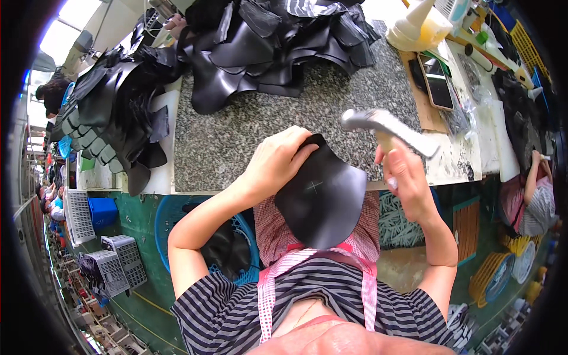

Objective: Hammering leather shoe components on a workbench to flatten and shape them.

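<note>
- Surface [219,148]: a speckled grey stone top lies in front of the person.
- Heap of black pieces [254,50]: glossy, smooth sheets overlap along the far side of the surface; a second stack [103,106] lies to the left.
- Blue basket [160,222]: it stands below the surface, near and left, with dark pieces inside.
- Black piece [331,183]: curved and shiny, it spans the surface's near edge at the centre, its near part over the lap, a pale cross mark showing.
- Hammer [390,126]: metal-headed, tilted, raised to the right of the black piece and apart from it.
- Pale bottle [408,26]: cone-nozzled, at the far right.
- Left grip [281,155]: closed, pinching the black piece's far corner between thumb and fingers.
- Right grip [408,174]: curled closed round the hammer's handle.
- Phone [436,81]: it lies far right, nearer than the bottle.
</note>
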`<state>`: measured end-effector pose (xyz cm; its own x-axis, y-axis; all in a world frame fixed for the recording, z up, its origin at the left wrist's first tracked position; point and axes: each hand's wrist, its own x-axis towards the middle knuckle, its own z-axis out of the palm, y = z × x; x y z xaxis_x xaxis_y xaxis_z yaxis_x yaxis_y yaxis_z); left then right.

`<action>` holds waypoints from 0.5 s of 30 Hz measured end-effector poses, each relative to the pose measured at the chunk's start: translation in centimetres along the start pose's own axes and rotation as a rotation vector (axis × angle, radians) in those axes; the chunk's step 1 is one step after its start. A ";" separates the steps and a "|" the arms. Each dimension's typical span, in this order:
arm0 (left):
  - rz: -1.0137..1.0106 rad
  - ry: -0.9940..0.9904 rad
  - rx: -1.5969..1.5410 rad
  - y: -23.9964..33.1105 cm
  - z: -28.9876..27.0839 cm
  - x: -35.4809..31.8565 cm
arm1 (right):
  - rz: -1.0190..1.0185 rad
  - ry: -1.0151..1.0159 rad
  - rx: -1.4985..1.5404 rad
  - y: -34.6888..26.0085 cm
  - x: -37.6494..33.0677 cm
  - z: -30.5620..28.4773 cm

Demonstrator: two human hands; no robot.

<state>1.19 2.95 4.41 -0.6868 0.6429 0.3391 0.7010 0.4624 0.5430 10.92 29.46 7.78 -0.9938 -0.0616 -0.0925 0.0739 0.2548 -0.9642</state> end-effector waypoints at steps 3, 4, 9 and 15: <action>-0.137 -0.029 -0.138 -1.2 2.5 -0.1 | 0.010 -0.104 -0.183 1.7 -0.9 0.4; -0.251 -0.061 -0.257 -0.7 2.5 0.1 | 0.065 -0.163 -0.217 1.7 -1.2 0.4; -0.103 -0.163 -0.263 -1.5 2.8 0.8 | 0.108 -0.202 -0.268 2.8 -1.5 1.4; -0.252 -0.178 -0.148 -1.3 2.7 0.9 | -0.012 -0.137 -0.243 5.1 -1.7 1.8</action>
<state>0.16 4.58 1.92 -0.7812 0.6225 0.0476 0.4693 0.5352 0.7024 13.12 29.16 2.62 -0.9728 -0.1918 -0.1298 0.0235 0.4760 -0.8791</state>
